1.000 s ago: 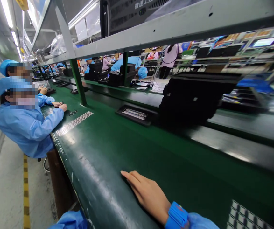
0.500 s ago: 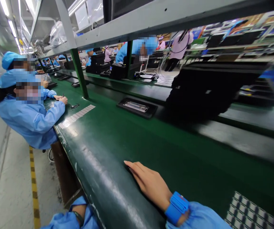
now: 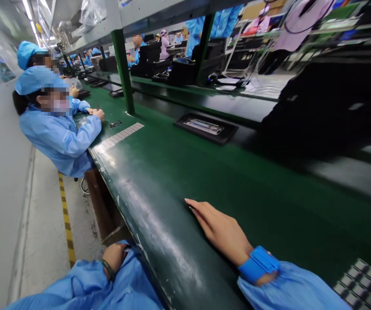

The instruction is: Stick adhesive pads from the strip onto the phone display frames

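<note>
My right hand (image 3: 220,228) lies on the green tabletop (image 3: 159,181) with its fingers stretched out and close together. I see nothing held in it. A blue wristband (image 3: 259,263) circles that wrist over the light-blue sleeve. Down at the lower left, below the table's edge, my left hand (image 3: 116,255) rests by my blue smock, a dark bangle (image 3: 108,269) at its wrist. Its fingers are hidden. To the right of my right sleeve lies a sheet of small pale rectangular parts (image 3: 364,284), partly cut off by the frame.
A black tray (image 3: 206,127) with a metallic frame-like part stands farther along the table. Beyond the green post (image 3: 123,71) sit co-workers in blue smocks (image 3: 56,125), near another strip of small parts (image 3: 123,135). A large black stack (image 3: 330,107), blurred, rises at the right.
The view has swung, so the table and tray appear farther right and higher. More of my left hand and sleeve shows. My right hand keeps its outstretched pose on the table.
</note>
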Available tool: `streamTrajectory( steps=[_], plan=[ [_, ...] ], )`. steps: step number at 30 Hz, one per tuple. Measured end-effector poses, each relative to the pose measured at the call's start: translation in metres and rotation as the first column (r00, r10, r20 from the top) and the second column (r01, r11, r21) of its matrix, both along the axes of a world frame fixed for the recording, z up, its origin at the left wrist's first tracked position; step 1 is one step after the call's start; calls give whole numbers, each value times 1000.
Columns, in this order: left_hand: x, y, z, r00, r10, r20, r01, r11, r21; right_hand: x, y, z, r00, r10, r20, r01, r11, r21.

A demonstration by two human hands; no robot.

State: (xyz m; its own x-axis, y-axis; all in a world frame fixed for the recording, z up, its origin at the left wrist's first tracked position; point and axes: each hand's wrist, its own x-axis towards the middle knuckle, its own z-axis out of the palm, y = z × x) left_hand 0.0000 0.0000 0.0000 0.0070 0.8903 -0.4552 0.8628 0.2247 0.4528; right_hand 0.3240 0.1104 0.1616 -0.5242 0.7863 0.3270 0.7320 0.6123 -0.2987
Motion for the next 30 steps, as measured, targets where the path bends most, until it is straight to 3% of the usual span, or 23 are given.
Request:
streamTrajectory(
  steps=[3, 7, 13, 18, 23, 25, 27, 30],
  plan=[
    [-11, -13, 5, 1000, 19, 19, -20, 998, 67, -1, 0, 2, 1000, -3, 4, 3, 1000, -12],
    [-34, -20, 11, 981, 33, 194, -60, 989, 137, -2, 1, 1, 1000, -13, 11, 13, 999, -31],
    [-68, -25, 11, 865, 199, 461, -311, 933, 181, -4, 2, -4, 999, -52, 8, 52, 998, -29],
    [-70, -23, 21, 772, 227, 593, -413, 889, 198, -4, 0, -1, 996, -75, 51, 80, 992, -100],
    [-60, -20, 40, 755, 183, 629, -459, 833, 309, -3, 0, 0, 993, -94, 67, 101, 987, -122],
    [-57, -23, 50, 762, 170, 624, -496, 773, 395, -3, 1, -1, 994, -89, 59, 96, 989, -112],
    [-56, -25, 63, 770, 174, 614, -556, 656, 511, -2, 1, -3, 995, -85, 52, 90, 991, -100],
    [-66, -14, 92, 761, 211, 614, -645, 356, 677, -1, 3, -4, 996, -79, 44, 82, 993, -84]
  ],
)
